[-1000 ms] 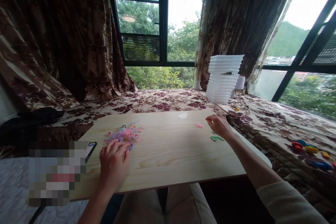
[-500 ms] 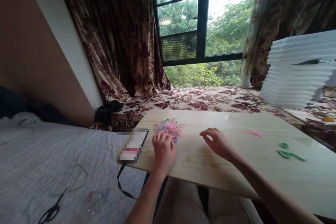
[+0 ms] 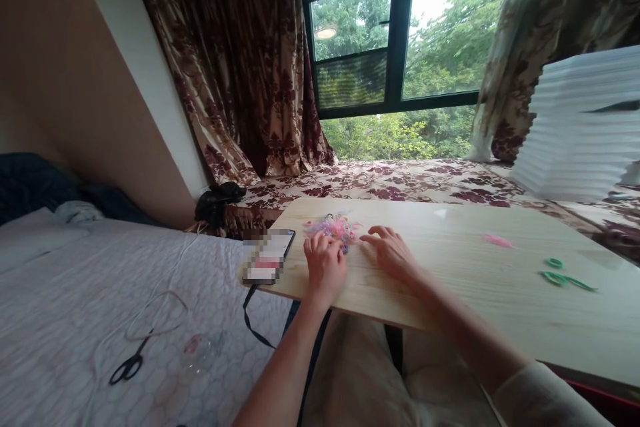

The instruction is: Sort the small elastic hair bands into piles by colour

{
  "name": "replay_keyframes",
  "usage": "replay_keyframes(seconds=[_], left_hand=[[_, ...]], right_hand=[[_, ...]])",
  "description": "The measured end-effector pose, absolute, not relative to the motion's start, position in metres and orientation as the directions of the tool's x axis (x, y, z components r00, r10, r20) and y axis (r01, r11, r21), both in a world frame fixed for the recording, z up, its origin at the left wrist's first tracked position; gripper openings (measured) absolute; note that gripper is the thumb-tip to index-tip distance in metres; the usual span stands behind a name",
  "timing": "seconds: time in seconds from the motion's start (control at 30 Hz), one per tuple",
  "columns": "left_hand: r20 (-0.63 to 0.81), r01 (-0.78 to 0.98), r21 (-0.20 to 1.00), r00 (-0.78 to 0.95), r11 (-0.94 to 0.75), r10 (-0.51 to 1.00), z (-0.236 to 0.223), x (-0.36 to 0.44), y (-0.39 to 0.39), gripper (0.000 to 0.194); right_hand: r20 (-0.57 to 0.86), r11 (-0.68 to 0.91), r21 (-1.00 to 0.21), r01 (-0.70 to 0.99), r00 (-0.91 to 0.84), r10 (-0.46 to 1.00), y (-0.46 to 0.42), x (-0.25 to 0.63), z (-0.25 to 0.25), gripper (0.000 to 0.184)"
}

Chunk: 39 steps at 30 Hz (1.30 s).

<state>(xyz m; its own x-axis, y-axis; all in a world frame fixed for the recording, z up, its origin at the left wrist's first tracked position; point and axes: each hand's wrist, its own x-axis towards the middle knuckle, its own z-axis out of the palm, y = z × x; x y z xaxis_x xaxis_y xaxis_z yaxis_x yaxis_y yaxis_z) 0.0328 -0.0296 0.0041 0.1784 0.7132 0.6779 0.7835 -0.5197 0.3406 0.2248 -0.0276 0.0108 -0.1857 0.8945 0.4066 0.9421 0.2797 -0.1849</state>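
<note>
Ring pile (image 3: 342,224): left hand (image 3: 327,268) palm-down, right hand (image 3: 393,252) just beside.

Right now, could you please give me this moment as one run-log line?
left hand: at colourful pile | right hand: beside pile | pink strands, green pieces: right part of table

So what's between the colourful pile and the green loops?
In the head view, the right hand and, farther along, a small pink bunch are between the colourful pile and the green loops, with wooden tabletop around them.
</note>
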Motion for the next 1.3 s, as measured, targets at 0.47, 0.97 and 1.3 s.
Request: replay_keyframes(seconds=[0.47, 0.97, 1.3], left_hand=[[0.663, 0.780, 0.352, 0.183, -0.518, 0.726, 0.004, 0.032, -0.030, 0.024], [0.659, 0.782, 0.359, 0.174, -0.509, 0.732, 0.005, 0.032, -0.030, 0.025], [0.662, 0.782, 0.356, 0.175, -0.511, 0.729, 0.005, 0.033, -0.031, 0.024]], right_hand=[[0.543, 0.301, -0.350, 0.887, -0.070, 0.837, -0.027, 0.233, 0.004, 0.044], [0.504, 0.295, -0.352, 0.888, -0.085, 0.859, -0.023, 0.231, 0.004, 0.040], [0.332, 0.124, -0.314, 0.941, -0.013, 0.943, -0.028, 0.219, 0.016, 0.028]])
